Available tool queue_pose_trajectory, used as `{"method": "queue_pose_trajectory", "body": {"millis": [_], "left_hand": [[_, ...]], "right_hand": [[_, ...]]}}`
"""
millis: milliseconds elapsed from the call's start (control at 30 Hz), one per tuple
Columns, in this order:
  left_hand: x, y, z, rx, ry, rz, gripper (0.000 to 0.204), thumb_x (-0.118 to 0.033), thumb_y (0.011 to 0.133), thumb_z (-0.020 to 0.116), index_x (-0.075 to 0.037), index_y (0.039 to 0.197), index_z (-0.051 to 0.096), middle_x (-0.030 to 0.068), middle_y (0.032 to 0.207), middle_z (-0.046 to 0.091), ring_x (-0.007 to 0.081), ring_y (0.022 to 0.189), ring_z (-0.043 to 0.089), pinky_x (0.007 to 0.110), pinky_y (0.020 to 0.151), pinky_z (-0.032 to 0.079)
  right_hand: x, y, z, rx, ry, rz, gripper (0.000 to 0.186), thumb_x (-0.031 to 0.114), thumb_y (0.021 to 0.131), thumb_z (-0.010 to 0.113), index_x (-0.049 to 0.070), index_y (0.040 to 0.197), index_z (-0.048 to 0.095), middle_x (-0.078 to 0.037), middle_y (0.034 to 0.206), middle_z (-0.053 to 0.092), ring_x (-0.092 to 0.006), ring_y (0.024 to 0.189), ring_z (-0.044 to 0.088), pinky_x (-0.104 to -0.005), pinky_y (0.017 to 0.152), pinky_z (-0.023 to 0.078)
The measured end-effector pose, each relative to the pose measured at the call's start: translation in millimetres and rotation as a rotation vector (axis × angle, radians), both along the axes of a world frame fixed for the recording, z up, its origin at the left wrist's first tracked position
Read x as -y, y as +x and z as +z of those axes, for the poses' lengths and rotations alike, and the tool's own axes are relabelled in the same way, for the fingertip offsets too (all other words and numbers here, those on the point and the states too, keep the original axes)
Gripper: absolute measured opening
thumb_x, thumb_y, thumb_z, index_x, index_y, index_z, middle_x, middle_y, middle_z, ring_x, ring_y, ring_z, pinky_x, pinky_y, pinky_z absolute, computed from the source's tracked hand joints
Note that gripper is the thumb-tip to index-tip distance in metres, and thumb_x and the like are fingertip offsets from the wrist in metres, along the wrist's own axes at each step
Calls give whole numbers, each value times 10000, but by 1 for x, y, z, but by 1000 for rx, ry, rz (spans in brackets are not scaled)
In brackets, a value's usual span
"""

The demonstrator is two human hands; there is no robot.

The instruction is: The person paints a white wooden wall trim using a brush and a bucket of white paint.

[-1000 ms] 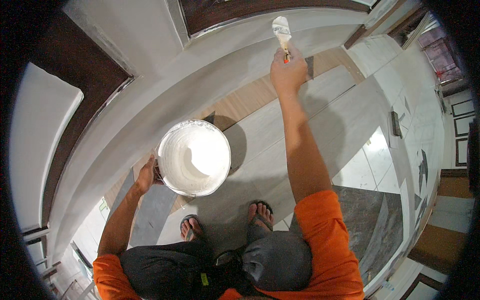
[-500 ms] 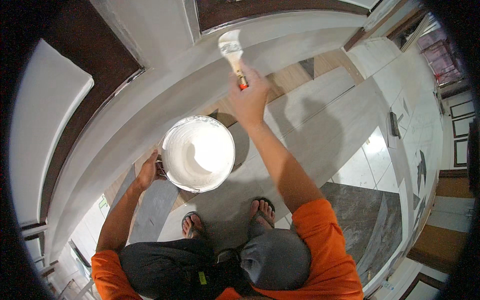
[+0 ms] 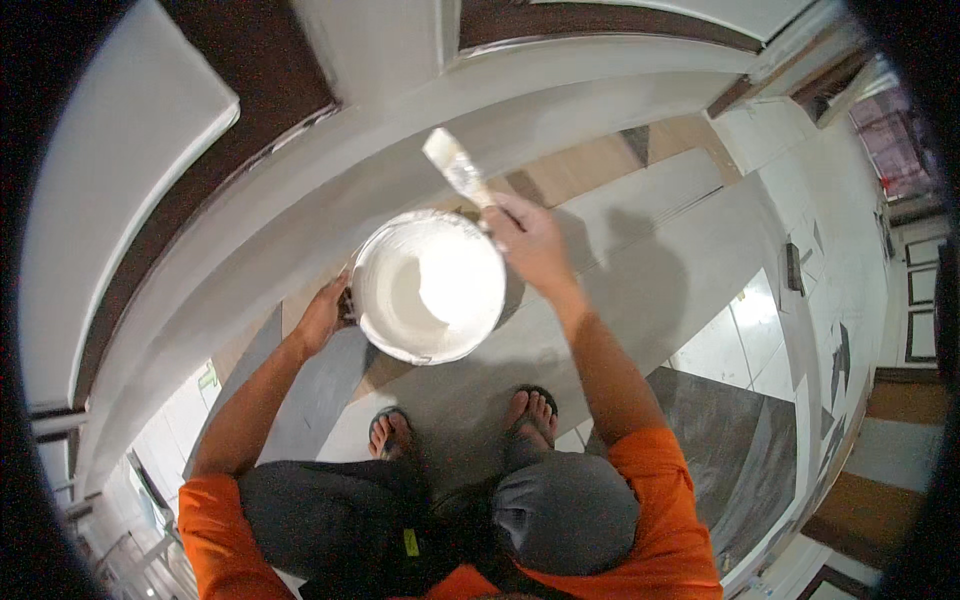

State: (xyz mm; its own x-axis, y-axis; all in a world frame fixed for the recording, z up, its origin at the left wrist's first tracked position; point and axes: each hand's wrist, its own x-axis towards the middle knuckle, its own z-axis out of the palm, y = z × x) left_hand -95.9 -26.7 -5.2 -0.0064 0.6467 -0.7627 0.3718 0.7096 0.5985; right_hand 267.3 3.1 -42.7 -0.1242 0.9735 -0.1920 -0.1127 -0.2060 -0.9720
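Note:
A white bucket (image 3: 385, 335) of pale paint hangs in front of me, tilted so that its inside shows. My left hand (image 3: 325, 312) is closed on the bucket's left side, its fingertips partly hidden behind the wall. A paintbrush (image 3: 458, 166) with whitened bristles is gripped by the handle in my right hand (image 3: 527, 238). The bristles point up and left, over the far rim of the bucket and apart from the wall (image 3: 330, 185). Most of the handle is covered by my fingers.
Beyond the bucket runs the pale wall with dark brown panels (image 3: 255, 60) and white-edged trim. Wood-look planks (image 3: 640, 230) cover the floor under my sandalled feet (image 3: 533, 412). Dark sheets (image 3: 735, 455) lie at right, and a small dark block-like object (image 3: 793, 268) sits farther right.
My right hand has drawn the brush back from the wall toward the bucket, lower in view. The bucket and left hand appear shifted slightly up and right.

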Motion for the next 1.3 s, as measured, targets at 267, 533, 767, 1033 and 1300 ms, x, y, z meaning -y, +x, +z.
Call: {"method": "queue_pose_trajectory", "body": {"millis": [267, 533, 767, 1033, 1300], "left_hand": [[-5, 12, 5, -9, 59, -75, 476, -386, 989, 564, -20, 1291, 524, 119, 1192, 617, 233, 1064, 622, 394, 969, 499], [-3, 20, 21, 12, 81, -184, 366, -323, 984, 582, -37, 1211, 555, 111, 1150, 610, 210, 1127, 583, 411, 969, 508], [3, 22, 36, -67, 96, -273, 326, -293, 972, 613, -40, 1173, 564, 93, 1106, 626, 184, 999, 624, 352, 881, 545], [9, 35, 15, -65, 173, -409, 328, -291, 956, 651, -27, 1141, 593, 71, 1038, 656, 164, 934, 626, 324, 796, 533], [2, 52, 14, -72, 206, -406, 337, -273, 947, 644, 10, 1115, 574, 99, 972, 649, 175, 886, 614, 346, 781, 502]], "right_hand": [[9, 5, -7, 868, 230, 461, 349, 331, 956, 570, 21, 1070, 681, -206, 962, 700, -391, 884, 658, -439, 867, 514], [-4, -39, 20, 1128, 511, 810, 246, 197, 920, 577, -15, 1004, 669, -206, 906, 686, -370, 890, 671, -473, 831, 529], [7, -80, -30, 1114, 764, 798, 144, 93, 824, 602, 24, 913, 691, -174, 897, 684, -344, 907, 684, -468, 799, 551], [35, -93, -74, 1091, 885, 646, 123, 115, 794, 619, 50, 824, 718, -154, 864, 695, -329, 893, 682, -450, 787, 554], [20, -81, -65, 1055, 626, 913, 162, 0, 738, 644, 33, 886, 700, -164, 917, 681, -351, 946, 659, -466, 841, 526]]}}
